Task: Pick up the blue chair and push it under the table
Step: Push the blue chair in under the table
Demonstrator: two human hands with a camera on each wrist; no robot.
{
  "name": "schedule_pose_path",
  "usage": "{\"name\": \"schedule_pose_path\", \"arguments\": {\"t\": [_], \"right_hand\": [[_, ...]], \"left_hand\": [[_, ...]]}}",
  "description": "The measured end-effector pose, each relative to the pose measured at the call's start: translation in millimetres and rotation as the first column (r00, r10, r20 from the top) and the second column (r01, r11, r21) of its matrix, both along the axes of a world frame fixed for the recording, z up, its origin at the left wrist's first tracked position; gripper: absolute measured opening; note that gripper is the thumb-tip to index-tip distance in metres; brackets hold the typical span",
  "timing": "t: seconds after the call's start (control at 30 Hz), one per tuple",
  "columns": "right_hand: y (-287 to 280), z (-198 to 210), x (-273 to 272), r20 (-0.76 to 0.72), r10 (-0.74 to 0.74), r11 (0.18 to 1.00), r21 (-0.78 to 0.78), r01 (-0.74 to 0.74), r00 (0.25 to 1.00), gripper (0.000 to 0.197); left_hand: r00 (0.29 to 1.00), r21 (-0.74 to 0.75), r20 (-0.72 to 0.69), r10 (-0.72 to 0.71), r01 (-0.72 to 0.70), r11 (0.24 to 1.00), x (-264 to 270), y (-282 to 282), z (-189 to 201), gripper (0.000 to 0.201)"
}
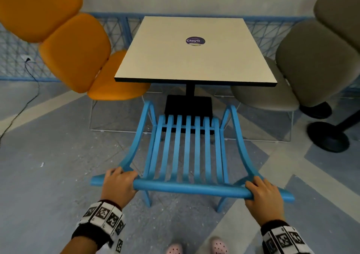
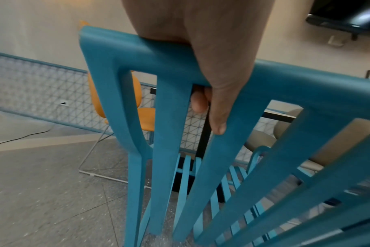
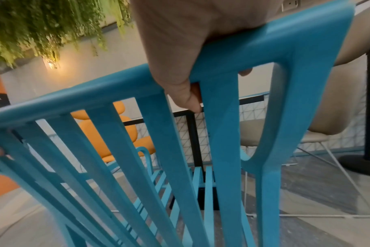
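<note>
The blue slatted chair (image 1: 187,146) stands in front of me with its seat front facing the square cream-topped table (image 1: 194,58). Its front edge sits near the table's black pedestal base (image 1: 188,105). My left hand (image 1: 118,183) grips the left end of the chair's top rail (image 1: 191,188), and my right hand (image 1: 263,195) grips the right end. In the left wrist view my left hand (image 2: 201,66) curls over the rail (image 2: 296,83) with the thumb down the back. In the right wrist view my right hand (image 3: 180,50) wraps the rail (image 3: 95,93) likewise.
An orange padded chair (image 1: 74,45) stands left of the table and a beige one (image 1: 303,64) right of it, both on thin wire frames. A black round base (image 1: 329,136) sits on the floor at right. A cable (image 1: 25,101) trails at left. My feet (image 1: 194,247) are behind the chair.
</note>
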State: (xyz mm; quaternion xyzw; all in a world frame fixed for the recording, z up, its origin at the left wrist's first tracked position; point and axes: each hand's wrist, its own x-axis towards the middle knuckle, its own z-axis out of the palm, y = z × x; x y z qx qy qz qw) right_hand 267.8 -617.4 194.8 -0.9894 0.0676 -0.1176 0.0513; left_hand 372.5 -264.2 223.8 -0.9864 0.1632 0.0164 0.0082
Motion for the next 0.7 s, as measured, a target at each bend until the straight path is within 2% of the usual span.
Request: {"name": "schedule_pose_path", "arguments": {"t": [0.03, 0.1, 0.17, 0.3, 0.53, 0.7], "right_hand": [[0, -2, -1, 0.018, -0.009, 1.000, -0.015, 0.009, 1.000, 0.020], [1, -2, 2, 0.051, -0.047, 0.997, -0.057, 0.050, 0.998, 0.024], [2, 2, 8, 0.055, -0.069, 0.992, -0.104, 0.075, 0.996, 0.006], [-3, 2, 23, -0.052, -0.130, 0.986, -0.112, 0.124, 0.990, 0.031], [-9, 9, 45, -0.141, -0.123, 0.983, -0.150, 0.101, 0.982, 0.034], [-14, 12, 50, -0.207, -0.135, 0.981, -0.168, 0.101, 0.969, 0.035]], "left_hand": [[1.000, 0.008, 0.002, -0.012, 0.012, 1.000, 2, 0, -1, 0.035], [0.999, 0.006, 0.032, -0.027, 0.026, 1.000, 5, 2, -6, 0.034], [0.999, 0.009, 0.042, -0.026, 0.026, 1.000, 9, -1, -7, 0.033], [0.998, 0.007, 0.053, -0.027, 0.027, 1.000, 20, -9, -5, 0.033], [0.998, -0.003, 0.059, 0.028, -0.028, 1.000, 37, -22, -3, 0.034], [1.000, -0.043, 0.008, -0.017, 0.017, 0.999, 43, -23, 0, 0.038]]}}
